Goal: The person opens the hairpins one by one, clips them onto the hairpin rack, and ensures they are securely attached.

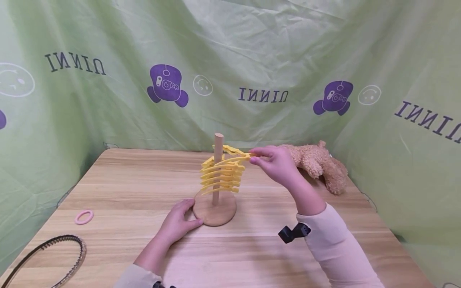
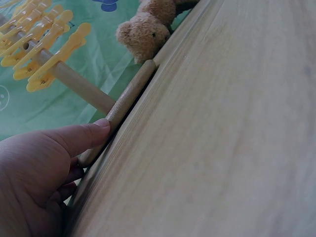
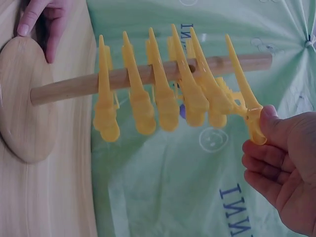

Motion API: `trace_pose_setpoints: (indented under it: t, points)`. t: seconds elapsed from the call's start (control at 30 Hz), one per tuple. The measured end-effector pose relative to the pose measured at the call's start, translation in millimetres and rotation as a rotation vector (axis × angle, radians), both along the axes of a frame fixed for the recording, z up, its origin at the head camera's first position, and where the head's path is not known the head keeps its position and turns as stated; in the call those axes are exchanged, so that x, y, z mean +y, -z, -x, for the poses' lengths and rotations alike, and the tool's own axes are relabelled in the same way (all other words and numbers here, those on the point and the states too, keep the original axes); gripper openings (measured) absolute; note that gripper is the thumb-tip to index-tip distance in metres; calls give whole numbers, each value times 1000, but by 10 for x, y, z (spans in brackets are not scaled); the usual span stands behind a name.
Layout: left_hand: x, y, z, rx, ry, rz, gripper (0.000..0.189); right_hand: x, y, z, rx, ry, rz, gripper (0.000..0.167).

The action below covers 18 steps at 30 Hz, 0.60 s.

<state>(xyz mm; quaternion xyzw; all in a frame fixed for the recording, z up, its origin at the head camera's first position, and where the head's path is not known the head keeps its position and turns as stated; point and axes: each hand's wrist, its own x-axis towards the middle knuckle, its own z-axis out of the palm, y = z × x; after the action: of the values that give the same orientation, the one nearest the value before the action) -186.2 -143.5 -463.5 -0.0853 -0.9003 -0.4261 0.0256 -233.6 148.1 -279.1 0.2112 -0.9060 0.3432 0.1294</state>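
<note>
On the table stands a wooden post (image 1: pixel 216 198) on a round wooden base (image 1: pixel 217 216). Several yellow hair clips (image 3: pixel 158 106) are clamped on the post, one above another. My left hand (image 1: pixel 176 222) holds the near left rim of the base, with the thumb on its upper face, as the left wrist view shows. Near the top of the post, my right hand (image 1: pixel 279 164) pinches the back end of another yellow hair clip (image 3: pixel 243 81) between thumb and forefinger. Its prongs are parted, one on either side of the post.
A brown teddy bear (image 1: pixel 311 162) lies at the back right of the table (image 1: pixel 144 172). To the left are a pink ring (image 1: pixel 77 220) and a dark toothed headband (image 1: pixel 66 237). A green printed cloth (image 1: pixel 230 52) hangs around the table.
</note>
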Motion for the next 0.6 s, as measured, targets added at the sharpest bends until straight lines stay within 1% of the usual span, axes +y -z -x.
trace_pose_setpoints:
  t: [0.1, 0.27, 0.5, 0.6]
  points:
    - [2, 9, 4, 6, 0, 1, 73, -91, -8, 36, -4, -26, -20, 27]
    - [0, 18, 6, 6, 3, 4, 73, -189, -3, 87, -18, -63, -21, 26]
    - [-2, 12, 5, 3, 2, 7, 73, -240, -1, 96, -70, -60, -28, 27]
    - [-2, 8, 5, -1, 2, 4, 73, -246, -2, 89, -78, -69, -25, 27]
